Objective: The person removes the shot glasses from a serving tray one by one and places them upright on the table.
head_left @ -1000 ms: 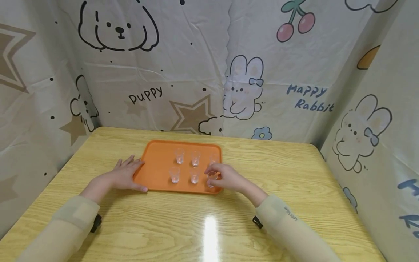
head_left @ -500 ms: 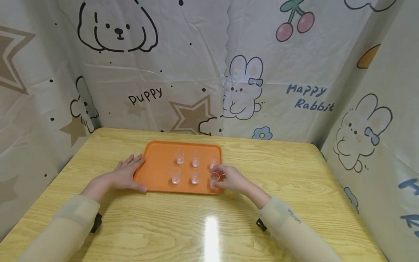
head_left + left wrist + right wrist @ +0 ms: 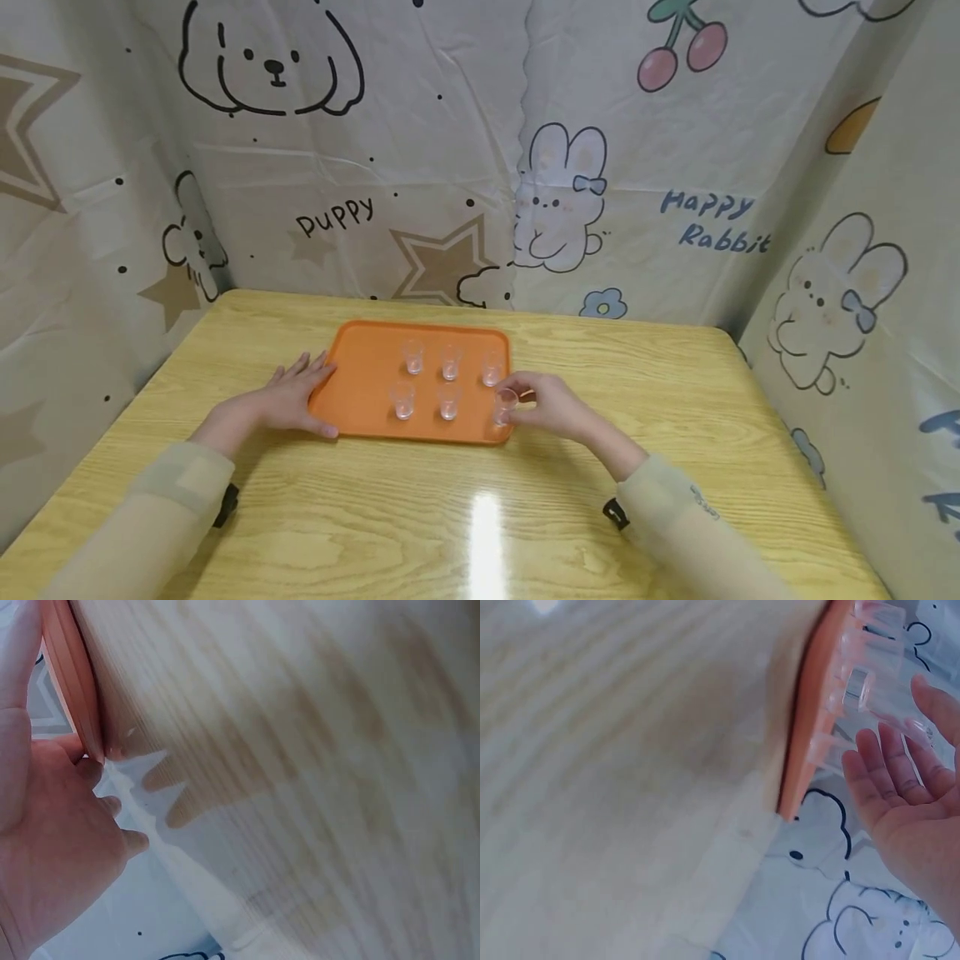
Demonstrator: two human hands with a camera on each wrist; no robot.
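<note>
An orange tray lies on the wooden table, bearing several small clear cups in two rows. My right hand is at its front right corner, pinching the rim part of a clear cup between thumb and fingers. In the right wrist view this cup leans, its base towards the tray. Just behind it stands another clear cup. My left hand rests against the tray's left edge, fingers spread and thumb at the front corner. The left wrist view shows that hand beside the orange rim.
More clear cups stand on the tray, including a front-row cup and a back-row cup. The wooden table extends around the tray. A printed cloth hangs behind the table and at both sides.
My right hand has shifted right with the front right cup, towards the tray's right edge, uncovering more of the cup behind. My left hand stays at the left edge.
</note>
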